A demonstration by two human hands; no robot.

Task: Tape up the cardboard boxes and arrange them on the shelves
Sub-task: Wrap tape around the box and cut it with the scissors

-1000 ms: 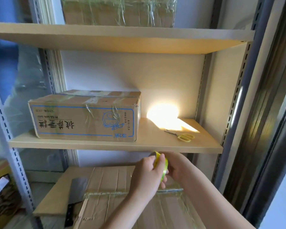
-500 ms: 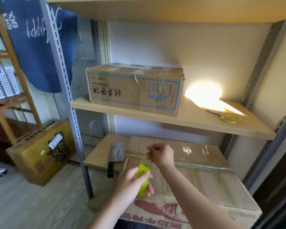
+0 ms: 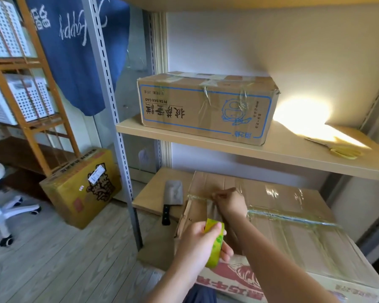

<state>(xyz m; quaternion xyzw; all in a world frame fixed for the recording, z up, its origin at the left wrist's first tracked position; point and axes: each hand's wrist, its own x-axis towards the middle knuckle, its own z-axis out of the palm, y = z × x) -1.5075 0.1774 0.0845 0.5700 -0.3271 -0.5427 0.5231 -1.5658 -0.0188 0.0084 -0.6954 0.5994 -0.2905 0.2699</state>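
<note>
Head view. Lower shelf (image 3: 153, 193): large brown cardboard box (image 3: 293, 237) with glossy clear tape across its top, filling the right and front of the board. Left hand (image 3: 197, 243): fingers curled round a yellow-green roll of clear tape (image 3: 216, 246), held off the box's front-left corner. Right hand (image 3: 229, 202): fingertips pinched on the tape strip at the box's left edge, pressing it down. Change from half a second ago: the roll sits lower and nearer the front corner, and the right hand has shifted slightly along the same edge; judged, the strip is being run over the side, so this box is nearly sealed. A second ago both hands met at the roll by the box's far edge.

Steel cleaver with black handle (image 3: 172, 200): left end of lower shelf. Middle shelf (image 3: 293, 156): smaller taped cardboard box with blue print (image 3: 206, 108) at left; yellow-handled scissors (image 3: 341, 150) at right end.
</note>
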